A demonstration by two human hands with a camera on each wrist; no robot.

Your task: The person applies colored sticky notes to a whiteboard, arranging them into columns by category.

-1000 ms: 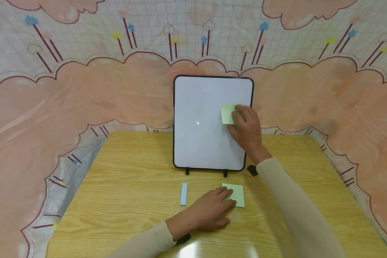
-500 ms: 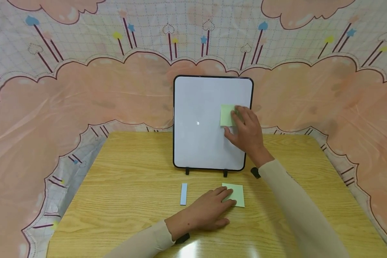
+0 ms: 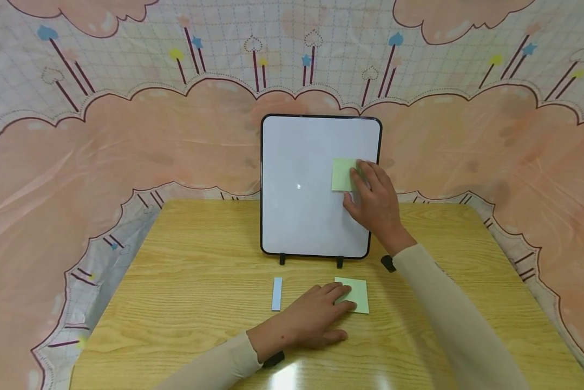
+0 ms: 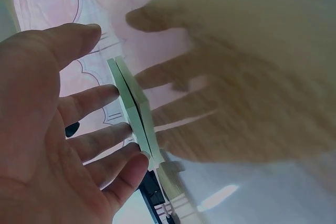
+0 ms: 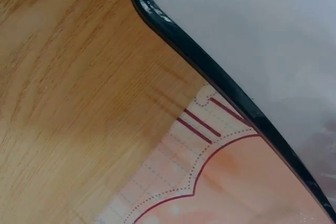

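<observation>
A pale green sticky note (image 3: 342,174) lies flat against the white face of a black-framed whiteboard (image 3: 301,216), towards its right edge. My right hand (image 3: 376,200) touches the note's right side with its fingertips, the thumb apart below it. Down on the table, my left hand (image 3: 316,319) rests its fingertips on a pad of green sticky notes (image 3: 360,296). Seen from the left wrist, the pad (image 4: 137,114) stays under nearly straight fingers, the thumb spread away. The right wrist view catches only the whiteboard's edge (image 5: 210,72), with that hand out of sight.
A narrow light blue strip (image 3: 276,294) lies on the wooden table (image 3: 199,260), left of the pad. Small black feet (image 3: 340,262) hold the whiteboard upright. A patterned pink and white cloth (image 3: 199,135) hangs behind the table and surrounds its sides.
My right thumb has come away from the note's lower edge, and that hand has shifted slightly right. The note now lies flatter on the board. The left hand stays on the pad.
</observation>
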